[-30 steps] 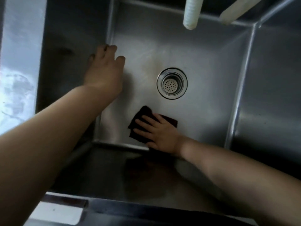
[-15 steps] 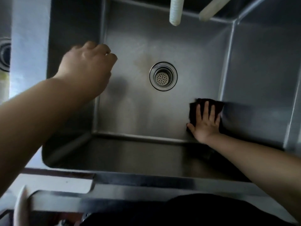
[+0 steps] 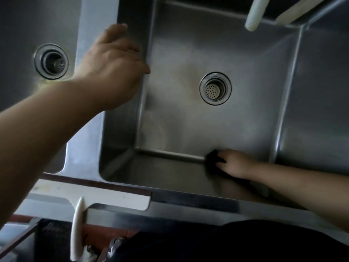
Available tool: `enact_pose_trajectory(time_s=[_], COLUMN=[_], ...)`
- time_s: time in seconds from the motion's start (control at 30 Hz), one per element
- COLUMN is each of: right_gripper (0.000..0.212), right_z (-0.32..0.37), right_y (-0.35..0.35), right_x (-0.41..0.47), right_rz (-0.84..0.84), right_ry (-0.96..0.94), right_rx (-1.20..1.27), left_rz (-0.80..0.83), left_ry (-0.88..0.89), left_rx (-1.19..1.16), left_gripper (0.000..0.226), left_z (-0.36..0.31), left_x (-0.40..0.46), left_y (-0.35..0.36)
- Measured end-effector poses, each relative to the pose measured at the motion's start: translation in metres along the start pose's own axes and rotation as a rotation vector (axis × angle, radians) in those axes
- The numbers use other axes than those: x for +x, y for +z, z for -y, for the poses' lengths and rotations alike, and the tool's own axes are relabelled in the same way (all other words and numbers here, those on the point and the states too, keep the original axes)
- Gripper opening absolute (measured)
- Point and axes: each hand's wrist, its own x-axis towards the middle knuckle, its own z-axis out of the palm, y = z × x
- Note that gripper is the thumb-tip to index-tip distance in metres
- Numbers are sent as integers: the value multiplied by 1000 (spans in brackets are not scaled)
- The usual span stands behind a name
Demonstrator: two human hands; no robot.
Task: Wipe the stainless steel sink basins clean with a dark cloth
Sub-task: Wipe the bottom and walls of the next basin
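The right stainless steel basin [image 3: 188,120] fills the middle of the view, with its round strainer drain [image 3: 215,88] in the floor. A dark cloth [image 3: 213,157] lies bunched in the seam where the basin floor meets the near wall. My right hand [image 3: 235,163] presses down on it with fingers stretched to the left, and part of the cloth is hidden under the palm. My left hand [image 3: 113,69] hovers at the divider [image 3: 88,35] between the basins, fingers loosely curled, holding nothing.
A second basin [image 3: 22,25] with its own drain [image 3: 51,61] lies on the left. Two pale hoses [image 3: 255,12] hang over the back of the right basin. The steel front rim [image 3: 188,202] and a white hook-like piece [image 3: 77,229] are below.
My right hand has slid the cloth from the basin's right wall back left along the near floor edge, and the cloth is now bunched. The view has shifted, showing the left basin.
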Motion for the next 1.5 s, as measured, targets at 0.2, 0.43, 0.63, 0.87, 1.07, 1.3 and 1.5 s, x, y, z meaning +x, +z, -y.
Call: enact_pose_trajectory(time_s=[0.2,0.43,0.63,0.87,1.07,1.3,1.5], right_gripper=[51,51,50,50,42,47,37], right_z=[88,185,182,70,-48,-72,-30], right_y=[5,7,8,-6,-19,-28,-22], right_x=[44,81,77,32,-27,-46,-24], right_rz=[118,88,136,310,325,357,319], right_ry=[-123,-359,-365,-213,23,280,160], right_rx=[2,-27,-55,-200,-204,-333,-258], left_rz=[-2,-30,-2,73,137,126,194], left_ry=[-10,-34,-41,79,44,57,15], left_rx=[-45,-68,-22,137,39,-78,-137], left_gripper=[32,34,31,20,23,25,31], left_z=[3,3,-1,-14,-52,-77,-84], left_x=[-2,-2,-3,-3,11,29,30], left_y=[4,3,0,-5,-5,1,15])
